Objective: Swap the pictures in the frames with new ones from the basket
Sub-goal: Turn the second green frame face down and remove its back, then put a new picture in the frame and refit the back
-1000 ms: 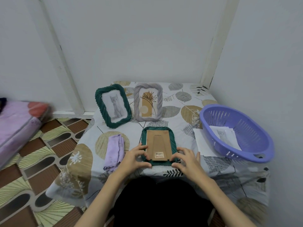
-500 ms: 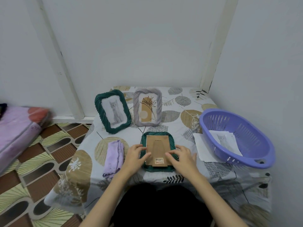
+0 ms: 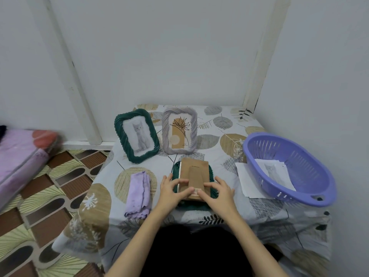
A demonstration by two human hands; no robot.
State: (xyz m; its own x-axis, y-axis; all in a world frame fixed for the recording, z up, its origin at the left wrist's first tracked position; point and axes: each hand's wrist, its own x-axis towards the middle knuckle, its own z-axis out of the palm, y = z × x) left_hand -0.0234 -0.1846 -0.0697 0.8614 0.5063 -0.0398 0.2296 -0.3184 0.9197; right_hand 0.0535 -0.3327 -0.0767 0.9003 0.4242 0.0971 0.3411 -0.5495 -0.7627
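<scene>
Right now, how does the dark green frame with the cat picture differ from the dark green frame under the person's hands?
The dark green twisted-rim frame with the cat picture stands upright, front showing; the dark green frame under the hands lies face down, its brown cardboard backing up. The standing one is untouched; the left hand and right hand rest on the other's backing, which sits askew. Both share colour and ropelike rims.
</scene>
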